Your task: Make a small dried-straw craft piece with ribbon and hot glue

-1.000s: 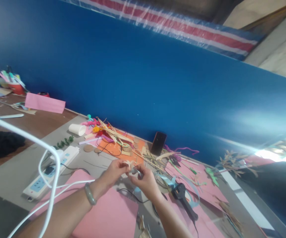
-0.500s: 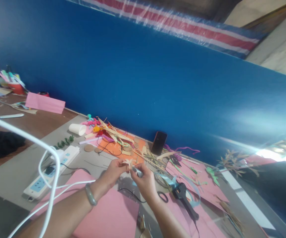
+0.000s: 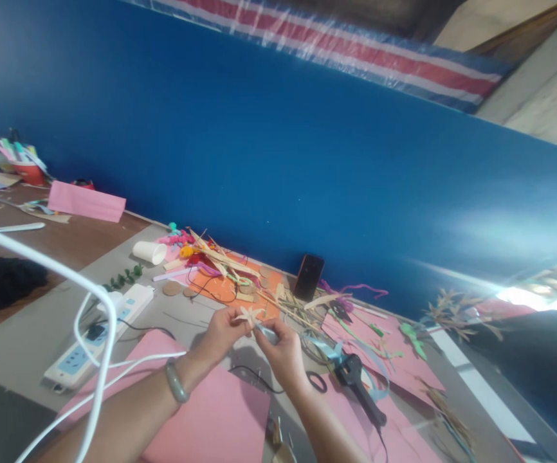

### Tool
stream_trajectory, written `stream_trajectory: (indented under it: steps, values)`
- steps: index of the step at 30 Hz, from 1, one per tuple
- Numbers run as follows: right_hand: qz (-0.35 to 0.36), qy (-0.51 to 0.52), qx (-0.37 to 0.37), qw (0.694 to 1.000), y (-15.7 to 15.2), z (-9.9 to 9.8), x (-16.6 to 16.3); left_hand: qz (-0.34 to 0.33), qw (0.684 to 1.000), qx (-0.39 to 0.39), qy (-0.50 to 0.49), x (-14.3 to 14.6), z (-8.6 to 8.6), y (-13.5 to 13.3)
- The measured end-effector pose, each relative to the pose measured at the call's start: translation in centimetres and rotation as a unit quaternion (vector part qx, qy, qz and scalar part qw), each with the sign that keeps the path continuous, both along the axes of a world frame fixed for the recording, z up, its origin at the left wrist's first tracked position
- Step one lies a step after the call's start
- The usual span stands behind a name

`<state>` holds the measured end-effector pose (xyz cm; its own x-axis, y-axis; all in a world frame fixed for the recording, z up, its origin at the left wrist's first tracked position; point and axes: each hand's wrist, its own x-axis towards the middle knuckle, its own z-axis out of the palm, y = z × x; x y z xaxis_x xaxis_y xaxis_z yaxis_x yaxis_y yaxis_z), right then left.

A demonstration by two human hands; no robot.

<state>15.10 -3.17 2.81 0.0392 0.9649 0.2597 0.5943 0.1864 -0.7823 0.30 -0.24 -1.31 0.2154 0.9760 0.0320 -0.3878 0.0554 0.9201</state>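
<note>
From my distant seat I see the left hand (image 3: 226, 329) pinching a pale flower-like piece (image 3: 249, 315) above the grey table (image 3: 18, 337), and the right hand (image 3: 282, 347) grasping a light blue strip (image 3: 267, 333) just beside it. The petals look already spread; whether the strip is fastened, I cannot tell. Pink sheets (image 3: 220, 411) and a black glue gun (image 3: 363, 395) lie near, before a blue wall (image 3: 278, 161).

The left hand (image 3: 226, 331) and right hand (image 3: 281, 350) hide the base of the flower (image 3: 248, 314); its petals are slightly blurred. The left edge cuts off the black bundle (image 3: 6, 283), too dark to identify, and the white cable (image 3: 42, 258).
</note>
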Motion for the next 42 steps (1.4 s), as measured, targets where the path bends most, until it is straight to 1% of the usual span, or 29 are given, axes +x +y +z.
stream_trajectory:
  steps: [3,6,13,17,19,21,25,29,33,35,39,42]
  values:
    - [0.006,-0.002,0.011,1.0,0.0,-0.2,0.0,0.028,0.999,0.005,0.017,0.1,-0.6,0.2]
    - [0.024,-0.008,0.022,0.999,0.2,-0.1,0.0,0.047,0.998,0.01,0.032,0.1,-0.7,0.2]
    - [0.061,-0.056,0.037,0.996,0.7,0.8,0.2,0.056,0.998,0.0,0.033,0.2,-0.5,0.0]
    - [0.082,-0.071,0.059,0.992,0.9,0.8,0.2,0.063,0.997,0.0,0.042,0.2,-0.7,0.0]
    - [0.094,-0.073,0.057,0.991,0.9,0.7,0.2,0.064,0.997,0.006,0.048,0.1,-0.7,0.1]
    - [0.098,-0.075,0.039,0.992,1.0,0.6,0.3,0.066,0.997,0.011,0.048,0.1,-0.6,0.1]
    - [0.079,-0.054,-0.011,0.995,1.4,0.7,0.6,0.067,0.997,0.02,0.029,0.2,-0.5,0.2]
    - [0.084,0.009,-0.056,0.995,1.9,1.0,0.8,0.073,0.996,0.024,0.048,0.2,-0.3,0.1]
    - [0.09,0.093,-0.116,0.985,1.9,1.3,0.6,0.084,0.992,0.038,0.086,0.1,0.1,0.0]
    - [0.081,0.106,-0.131,0.982,1.6,1.3,0.4,0.097,0.989,0.05,0.098,0.1,0.3,0.0]
    - [0.068,0.075,-0.069,0.992,0.9,1.5,-0.1,0.114,0.986,0.062,0.108,0.0,0.7,-0.1]
    - [0.058,0.045,-0.041,0.997,0.4,1.3,-0.5,0.122,0.986,0.066,0.095,0.0,0.6,-0.1]
